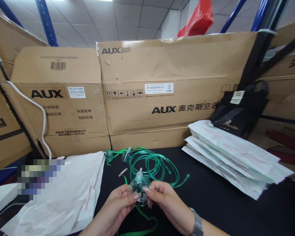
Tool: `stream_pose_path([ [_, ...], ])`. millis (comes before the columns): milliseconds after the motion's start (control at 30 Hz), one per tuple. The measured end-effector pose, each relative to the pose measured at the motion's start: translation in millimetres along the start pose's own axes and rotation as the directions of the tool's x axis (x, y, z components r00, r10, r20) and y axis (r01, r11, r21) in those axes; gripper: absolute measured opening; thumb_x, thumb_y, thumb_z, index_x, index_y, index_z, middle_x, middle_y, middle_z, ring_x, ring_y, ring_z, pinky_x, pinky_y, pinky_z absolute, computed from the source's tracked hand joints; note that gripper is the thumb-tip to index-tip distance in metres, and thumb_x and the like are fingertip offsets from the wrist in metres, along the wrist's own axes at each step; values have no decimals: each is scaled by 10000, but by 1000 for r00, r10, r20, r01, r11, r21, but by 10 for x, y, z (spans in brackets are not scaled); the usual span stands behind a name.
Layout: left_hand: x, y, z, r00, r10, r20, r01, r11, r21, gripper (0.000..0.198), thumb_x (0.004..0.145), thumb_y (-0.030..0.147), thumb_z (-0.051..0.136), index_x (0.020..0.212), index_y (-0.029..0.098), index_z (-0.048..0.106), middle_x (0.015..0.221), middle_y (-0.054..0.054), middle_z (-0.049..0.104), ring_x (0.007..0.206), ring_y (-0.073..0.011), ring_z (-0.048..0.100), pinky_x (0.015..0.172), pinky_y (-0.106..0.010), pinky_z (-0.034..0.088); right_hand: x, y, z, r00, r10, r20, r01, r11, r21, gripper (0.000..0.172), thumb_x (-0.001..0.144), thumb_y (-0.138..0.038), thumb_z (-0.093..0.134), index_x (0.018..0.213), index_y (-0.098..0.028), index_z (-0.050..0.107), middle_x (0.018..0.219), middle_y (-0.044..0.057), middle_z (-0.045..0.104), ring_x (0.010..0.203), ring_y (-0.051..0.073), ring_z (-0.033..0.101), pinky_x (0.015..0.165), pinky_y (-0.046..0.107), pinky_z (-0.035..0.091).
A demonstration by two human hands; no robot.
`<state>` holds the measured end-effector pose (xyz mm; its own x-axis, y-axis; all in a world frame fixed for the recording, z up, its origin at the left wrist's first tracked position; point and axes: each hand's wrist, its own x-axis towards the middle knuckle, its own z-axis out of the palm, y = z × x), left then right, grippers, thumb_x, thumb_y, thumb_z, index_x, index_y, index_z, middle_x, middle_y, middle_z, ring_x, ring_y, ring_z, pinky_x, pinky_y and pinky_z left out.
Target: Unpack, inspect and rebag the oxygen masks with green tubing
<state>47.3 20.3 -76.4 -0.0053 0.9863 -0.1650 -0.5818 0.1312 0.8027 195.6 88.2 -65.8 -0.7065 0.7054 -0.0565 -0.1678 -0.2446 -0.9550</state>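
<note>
At the far left, a white cable (43, 121) hangs down in front of a cardboard box (68, 72) marked AUX, and below it a large white plastic packet (71, 188) lies flat on the black tabletop (226, 209). Behind the packet's right edge, a small clear-green piece (108, 155) sits among green straps, with a clear cup-shaped piece (126, 155) just beside it. Nearer the person, a thin pale strip (123, 172) lies on the black surface. The left hand (121, 201) pinches the left side of a clear mask (139, 186), its thumb across the front; the mask is held upright at the near middle of the table, its pale connector pointing up. A green band (152, 223) curls below it. Behind the mask lies a loose coil of green tubing (153, 164). The right hand (163, 196), a grey watch band (197, 223) at its wrist, grips the mask's right side, though the see-through plastic makes the exact fingertip contact hard to judge. Farther right, white packets (231, 154) lie stacked, touching a black bag (243, 109).
</note>
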Motion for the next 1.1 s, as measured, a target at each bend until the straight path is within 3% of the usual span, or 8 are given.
stream_pose_path([
  [500,-25,-9,10,997,-4,-73,12,995,103,166,554,121,752,628,136,604,590,13,620,607,-96,570,638,-201,410,-28,13,46,991,71,-117,-59,993,102,301,550,-339,749,490,-131,540,467,-24,508,460,79,436,480,220,313],
  [700,-45,-5,26,1000,-22,-22,24,995,93,184,569,126,744,705,117,621,696,-49,659,698,-147,609,719,-250,420,-48,-2,71,992,72,-108,-58,990,130,305,531,-352,758,484,-119,566,481,-11,539,456,83,457,491,229,341],
  [967,-26,-48,-5,997,-32,-75,37,997,70,184,543,86,756,583,141,584,587,3,636,633,-108,597,639,-203,409,-75,41,90,974,129,-184,-97,981,171,302,535,-351,763,496,-107,588,461,0,552,446,82,473,480,218,343],
  [1100,-32,-2,34,995,-93,-25,94,995,43,139,568,97,746,666,110,648,645,-40,659,649,-95,591,646,-179,405,-79,51,108,983,98,-154,-69,980,187,323,549,-383,749,513,-118,569,502,-4,561,463,81,483,509,227,372],
])
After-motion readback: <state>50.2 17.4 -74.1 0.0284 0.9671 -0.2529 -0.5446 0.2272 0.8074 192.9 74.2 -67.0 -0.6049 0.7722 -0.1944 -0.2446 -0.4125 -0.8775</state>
